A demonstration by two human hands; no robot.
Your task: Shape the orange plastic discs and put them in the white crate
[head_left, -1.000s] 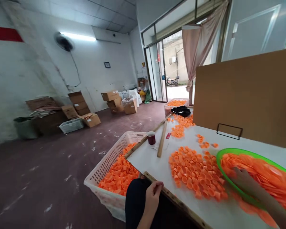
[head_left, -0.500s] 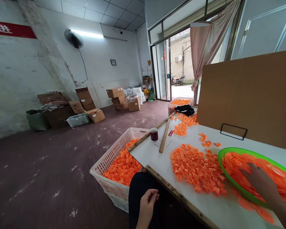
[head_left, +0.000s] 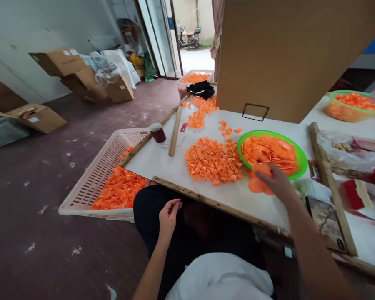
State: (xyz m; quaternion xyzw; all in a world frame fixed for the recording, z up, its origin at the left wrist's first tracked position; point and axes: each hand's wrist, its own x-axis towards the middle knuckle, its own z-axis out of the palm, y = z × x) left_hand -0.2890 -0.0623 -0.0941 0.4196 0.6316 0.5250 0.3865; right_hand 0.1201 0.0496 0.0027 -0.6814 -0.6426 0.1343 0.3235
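Above my thigh, left of the table edge, my left hand point(head_left: 169, 213) is closed with fingertips pressed together; what they hold, if anything, is hidden. My right hand point(head_left: 273, 181) grips a few thin flat orange discs point(head_left: 258, 183) at the near rim of a green basin point(head_left: 302, 163). That basin holds a heap of similar flat orange discs point(head_left: 270, 150). Left of it, a pile of small orange cup-shaped pieces point(head_left: 212, 162) is spread on the white tabletop point(head_left: 150, 160).
A pink-white plastic crate point(head_left: 81, 196) of orange pieces stands left of my knee. On the table are a dark red mug point(head_left: 157, 133), a wooden stick point(head_left: 175, 133), a cardboard panel point(head_left: 265, 54) and a phone point(head_left: 325, 221). Wooden strips point(head_left: 218, 204) edge the table.
The view has swung right and down. My right hand has come out of the basin's heap to its near rim with orange discs in it. My left hand stays closed over my leg.
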